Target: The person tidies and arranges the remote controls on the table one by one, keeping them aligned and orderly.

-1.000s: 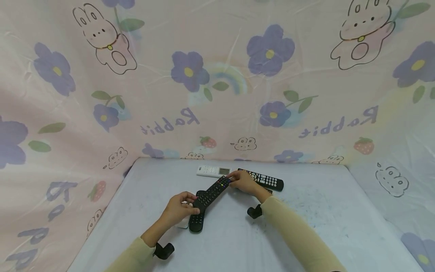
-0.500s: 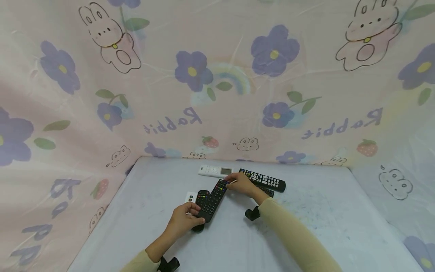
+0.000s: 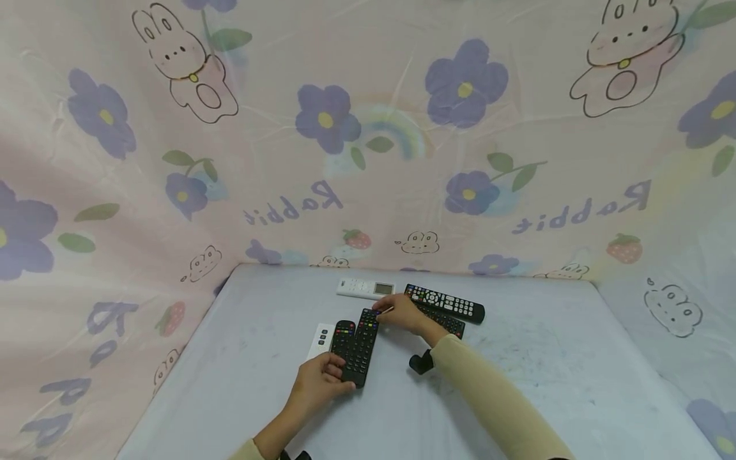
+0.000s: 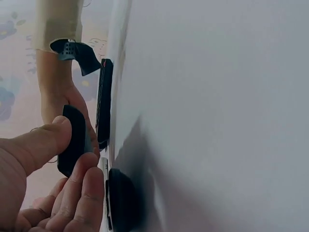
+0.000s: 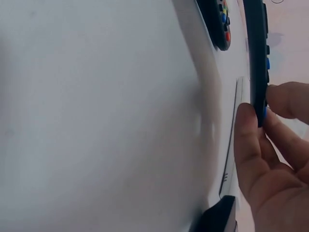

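Note:
A black remote control [image 3: 365,345] with several small buttons is held between both hands, raised above the white table. My left hand [image 3: 317,382] pinches its near end; in the left wrist view, thumb and fingers lie on either side of that end of the remote [image 4: 73,142]. At the far end, my right hand [image 3: 404,314] pinches the remote by its tip, fingers against its back in the right wrist view. Just left of it lies a second black remote [image 3: 343,337] with a rounded top, its lower part hidden by the left hand. Beside that is a small white remote [image 3: 320,340].
A white remote with a display [image 3: 362,289] lies at the back of the table [image 3: 517,383]. Right of it are a long black remote [image 3: 460,308] and another black one [image 3: 450,323], partly covered by the right hand. A patterned curtain [image 3: 379,185] encloses the table.
The held remote has swung from a slant across the second black remote to nearly straight beside it. The left hand has moved nearer and right, uncovering the small white remote.

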Motion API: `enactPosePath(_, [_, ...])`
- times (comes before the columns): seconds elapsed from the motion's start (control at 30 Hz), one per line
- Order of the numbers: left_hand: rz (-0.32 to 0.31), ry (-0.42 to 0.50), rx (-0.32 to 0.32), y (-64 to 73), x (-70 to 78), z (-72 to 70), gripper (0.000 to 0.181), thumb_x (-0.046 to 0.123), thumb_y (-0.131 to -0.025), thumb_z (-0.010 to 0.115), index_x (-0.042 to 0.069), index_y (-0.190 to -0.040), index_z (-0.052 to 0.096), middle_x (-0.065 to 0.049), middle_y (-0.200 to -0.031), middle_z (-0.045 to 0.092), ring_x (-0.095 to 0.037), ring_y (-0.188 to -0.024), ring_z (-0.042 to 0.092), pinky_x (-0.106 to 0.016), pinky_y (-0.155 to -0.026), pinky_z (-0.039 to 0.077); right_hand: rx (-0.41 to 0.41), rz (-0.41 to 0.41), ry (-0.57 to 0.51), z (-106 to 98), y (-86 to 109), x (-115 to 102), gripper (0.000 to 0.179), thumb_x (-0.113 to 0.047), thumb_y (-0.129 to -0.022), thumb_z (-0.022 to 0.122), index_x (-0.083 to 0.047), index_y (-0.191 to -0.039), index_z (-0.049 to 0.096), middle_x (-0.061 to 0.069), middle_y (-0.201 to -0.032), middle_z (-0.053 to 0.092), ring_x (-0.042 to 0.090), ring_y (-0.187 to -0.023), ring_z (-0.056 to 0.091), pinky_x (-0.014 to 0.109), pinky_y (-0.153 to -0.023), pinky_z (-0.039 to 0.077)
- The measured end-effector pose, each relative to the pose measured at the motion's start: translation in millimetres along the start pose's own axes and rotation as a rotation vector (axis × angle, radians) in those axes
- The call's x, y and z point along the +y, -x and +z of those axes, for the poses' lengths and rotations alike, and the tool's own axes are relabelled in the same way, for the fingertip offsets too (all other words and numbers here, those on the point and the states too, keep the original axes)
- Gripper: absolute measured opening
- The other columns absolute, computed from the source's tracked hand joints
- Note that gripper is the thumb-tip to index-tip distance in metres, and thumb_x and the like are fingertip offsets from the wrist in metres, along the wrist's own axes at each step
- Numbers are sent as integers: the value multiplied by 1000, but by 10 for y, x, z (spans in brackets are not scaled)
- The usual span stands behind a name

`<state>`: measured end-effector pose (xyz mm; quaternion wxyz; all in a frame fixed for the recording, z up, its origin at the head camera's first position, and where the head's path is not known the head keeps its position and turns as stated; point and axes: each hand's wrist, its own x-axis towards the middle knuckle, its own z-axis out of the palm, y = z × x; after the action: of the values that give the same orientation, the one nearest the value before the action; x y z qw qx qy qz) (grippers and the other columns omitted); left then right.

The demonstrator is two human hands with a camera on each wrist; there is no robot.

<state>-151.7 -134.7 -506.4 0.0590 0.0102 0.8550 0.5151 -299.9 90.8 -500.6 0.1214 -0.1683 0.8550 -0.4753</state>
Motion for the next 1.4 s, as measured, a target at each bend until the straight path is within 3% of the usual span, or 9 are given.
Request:
enactPosePath(0.27, [5, 61, 19, 124, -21, 62, 41, 4, -68, 83, 0, -104, 65, -5, -82, 66, -11, -71, 66, -19, -62, 54, -23, 4, -5, 71, -20, 33, 28, -8, -84, 69, -5, -112, 69, 9, -107, 68, 18, -92, 65, 31, -74, 55])
enactPosePath(0.6, [8, 71, 21, 154, -80, 127, 41, 5, -68, 83, 0, -104, 65, -4, -79, 67, -11, -70, 68, -17, -63, 54, -48, 0, 46, 116, -68, 17, 28, -4, -82, 69, -4, -110, 69, 10, -105, 70, 17, -90, 65, 27, -70, 55])
enactPosePath(0.73, [51, 31, 33, 146, -90, 143, 39, 6, -67, 84, -1, -100, 66, -2, -74, 68, -8, -66, 67, -16, -61, 54, -46, 10, 64, 124, -79, 22, 28, -4, -82, 68, -4, -110, 69, 9, -105, 70, 18, -93, 66, 27, -73, 56])
enactPosePath(1.0, [117, -145, 63, 120, -100, 131, 34, 16, -67, 86, 5, -96, 70, 9, -64, 68, 0, -58, 62, -16, -57, 50, -43, 19, 79, 116, -74, -28, 27, -5, -82, 69, -5, -109, 70, 10, -107, 70, 19, -94, 66, 29, -73, 56])
enactPosePath(1.4, [130, -208, 53, 120, -67, 122, 33, 15, -68, 85, 4, -95, 72, 10, -62, 69, 2, -60, 62, -17, -59, 50, -38, 30, 106, 141, -85, -25, 25, -4, -81, 69, -4, -107, 71, 10, -106, 71, 17, -92, 64, 30, -77, 55])
